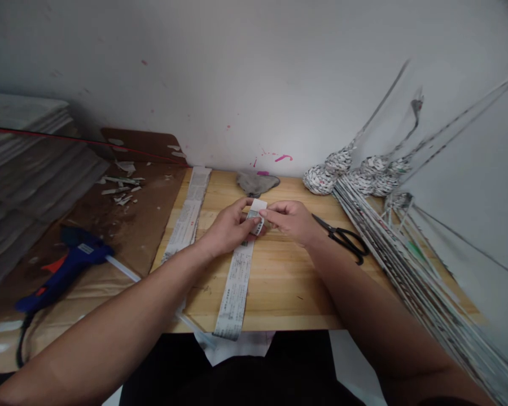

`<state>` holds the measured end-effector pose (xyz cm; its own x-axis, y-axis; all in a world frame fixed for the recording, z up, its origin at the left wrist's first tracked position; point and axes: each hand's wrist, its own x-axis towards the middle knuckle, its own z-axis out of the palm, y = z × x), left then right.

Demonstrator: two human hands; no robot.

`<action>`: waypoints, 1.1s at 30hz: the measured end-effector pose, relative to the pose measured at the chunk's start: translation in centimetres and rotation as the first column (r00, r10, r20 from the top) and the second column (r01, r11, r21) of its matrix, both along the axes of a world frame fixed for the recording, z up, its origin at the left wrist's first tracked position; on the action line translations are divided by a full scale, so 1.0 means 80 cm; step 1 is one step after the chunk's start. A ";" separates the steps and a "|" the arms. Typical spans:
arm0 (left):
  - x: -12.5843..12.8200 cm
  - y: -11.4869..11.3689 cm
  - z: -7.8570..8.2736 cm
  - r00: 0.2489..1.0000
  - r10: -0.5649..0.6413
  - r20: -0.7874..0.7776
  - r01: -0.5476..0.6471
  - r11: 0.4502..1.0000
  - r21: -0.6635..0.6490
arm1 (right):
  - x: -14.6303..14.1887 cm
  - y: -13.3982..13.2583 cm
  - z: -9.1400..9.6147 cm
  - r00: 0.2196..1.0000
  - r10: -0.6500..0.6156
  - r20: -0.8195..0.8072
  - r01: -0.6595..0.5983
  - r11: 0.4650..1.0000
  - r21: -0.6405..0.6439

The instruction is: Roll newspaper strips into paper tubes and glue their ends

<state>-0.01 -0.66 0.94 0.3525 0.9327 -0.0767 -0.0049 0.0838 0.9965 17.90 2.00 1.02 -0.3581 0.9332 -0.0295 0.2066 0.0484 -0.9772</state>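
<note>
At the centre of the frame we hold a strip (236, 287) of printed paper, its upper end folded over between our fingers. Our left hand (232, 228) is curled, thumb over the fold and fingers behind it, gripping the paper. Our right hand (291, 220) is nearly closed, thumb and forefinger pinching the fold's right edge. The strip's lower end runs down to the table (288, 282) edge at bottom centre.

Left of it, we have more strips (186, 220) lying lengthwise. Just above our hands, a grey cloth (256, 183) rests near the wall (237, 84). Right of centre, we see black scissors (342, 235) beside a bundle of paper rods (372, 234), with woven balls (319, 179) behind. At lower left, a blue glue gun (74, 256) lies on cardboard (144, 225); scraps (125, 186) lie above it, and a stack (25, 149) fills the upper left.
</note>
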 end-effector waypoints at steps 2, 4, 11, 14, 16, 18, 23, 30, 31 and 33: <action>0.000 0.000 0.000 1.000 -0.005 -0.006 0.005 1.000 0.005 | 0.001 0.000 0.001 1.000 0.015 -0.012 -0.015 1.000 -0.001; 0.000 0.000 -0.001 1.000 -0.004 -0.009 0.004 1.000 0.007 | 0.002 0.001 0.002 1.000 0.025 -0.010 -0.025 1.000 -0.014; -0.001 0.002 -0.003 1.000 -0.009 -0.013 0.009 1.000 0.013 | 0.004 0.006 -0.003 0.999 0.048 -0.004 -0.048 0.999 -0.023; -0.002 0.002 -0.003 1.000 -0.007 0.005 0.007 1.000 0.012 | 0.004 0.007 -0.006 0.999 0.040 -0.019 -0.040 0.999 -0.031; -0.002 0.002 -0.003 1.000 -0.005 0.012 0.005 1.000 0.012 | 0.004 0.007 -0.006 0.999 0.043 -0.034 -0.044 0.998 -0.041; -0.003 0.002 -0.004 1.000 -0.002 0.009 0.002 1.000 0.015 | 0.003 0.005 -0.004 0.998 0.040 -0.054 -0.043 0.998 -0.053; -0.002 0.002 -0.006 1.000 -0.004 -0.005 0.004 1.000 0.030 | -0.002 0.002 -0.002 0.995 -0.039 -0.090 0.033 0.998 -0.058; 0.000 0.002 -0.008 1.000 0.001 0.000 -0.001 0.999 0.037 | -0.009 0.000 -0.007 0.985 -0.120 -0.123 0.113 0.992 -0.065; 0.000 0.002 -0.007 1.000 0.004 -0.001 -0.004 0.999 0.038 | -0.010 -0.001 -0.007 0.982 -0.127 -0.136 0.118 0.990 -0.075; 0.000 0.001 -0.006 1.000 0.008 -0.003 -0.008 0.999 0.040 | -0.013 -0.002 -0.005 0.977 -0.141 -0.157 0.128 0.987 -0.095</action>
